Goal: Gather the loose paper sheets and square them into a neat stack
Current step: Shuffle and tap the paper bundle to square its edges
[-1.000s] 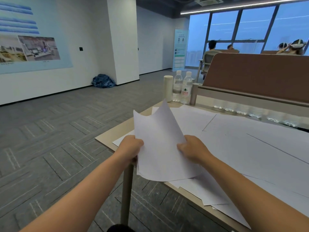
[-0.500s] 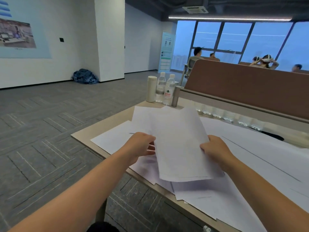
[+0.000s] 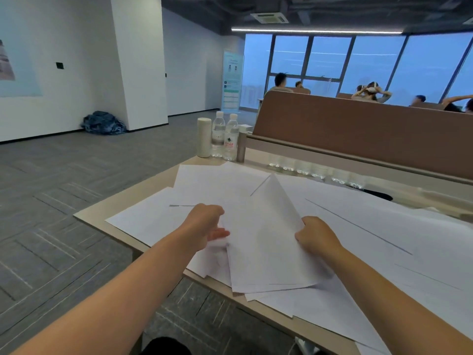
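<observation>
Curled left grip (image 3: pixel 206 224) and right grip (image 3: pixel 316 238)

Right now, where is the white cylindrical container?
In the head view the white cylindrical container stands upright at the far left corner of the desk, just left of two water bottles, beyond the spread paper sheets.

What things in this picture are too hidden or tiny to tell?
All in the head view:
- Fingertips of the left hand and right hand: tucked behind the held sheets.
- How many held sheets there are: the edges overlap and are too thin to count.
- Words on the water bottles: too small.
- Right end of the table: cut off by the picture's edge.
</observation>
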`<state>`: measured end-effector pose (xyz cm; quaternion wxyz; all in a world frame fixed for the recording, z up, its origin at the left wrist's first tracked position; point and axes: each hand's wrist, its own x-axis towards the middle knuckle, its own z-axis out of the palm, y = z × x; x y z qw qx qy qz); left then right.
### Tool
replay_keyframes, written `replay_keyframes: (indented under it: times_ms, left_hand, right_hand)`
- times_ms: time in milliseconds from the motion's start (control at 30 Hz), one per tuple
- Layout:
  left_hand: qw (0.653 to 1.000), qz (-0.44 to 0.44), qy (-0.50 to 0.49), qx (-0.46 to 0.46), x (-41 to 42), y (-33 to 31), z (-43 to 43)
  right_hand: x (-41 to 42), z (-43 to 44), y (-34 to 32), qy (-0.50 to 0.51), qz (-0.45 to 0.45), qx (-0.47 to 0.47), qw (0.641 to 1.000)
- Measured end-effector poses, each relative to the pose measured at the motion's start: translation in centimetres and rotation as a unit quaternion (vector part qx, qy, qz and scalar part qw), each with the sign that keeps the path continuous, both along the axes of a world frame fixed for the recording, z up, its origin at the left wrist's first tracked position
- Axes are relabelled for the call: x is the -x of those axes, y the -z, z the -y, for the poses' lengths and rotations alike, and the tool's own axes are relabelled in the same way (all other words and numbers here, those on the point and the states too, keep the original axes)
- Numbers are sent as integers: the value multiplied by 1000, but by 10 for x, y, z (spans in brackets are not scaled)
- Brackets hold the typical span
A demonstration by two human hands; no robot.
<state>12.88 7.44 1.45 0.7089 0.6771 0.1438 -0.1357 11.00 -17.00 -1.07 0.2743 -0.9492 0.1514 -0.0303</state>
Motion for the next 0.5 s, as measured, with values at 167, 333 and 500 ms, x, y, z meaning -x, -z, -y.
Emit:
replay_keyframes:
  times_ms: [167, 333, 500]
  left_hand:
    - [1000, -13, 22, 1, 0, 1, 5]
    - [994, 9, 109, -22, 7, 5, 17]
    - [988, 22, 144, -60, 7, 14, 21]
  right_hand:
    - [-2, 4, 5, 3, 1, -17, 1000]
    - [-2, 6, 6, -2, 5, -26, 1000]
    - [-2, 1, 2, -14, 18, -43, 999]
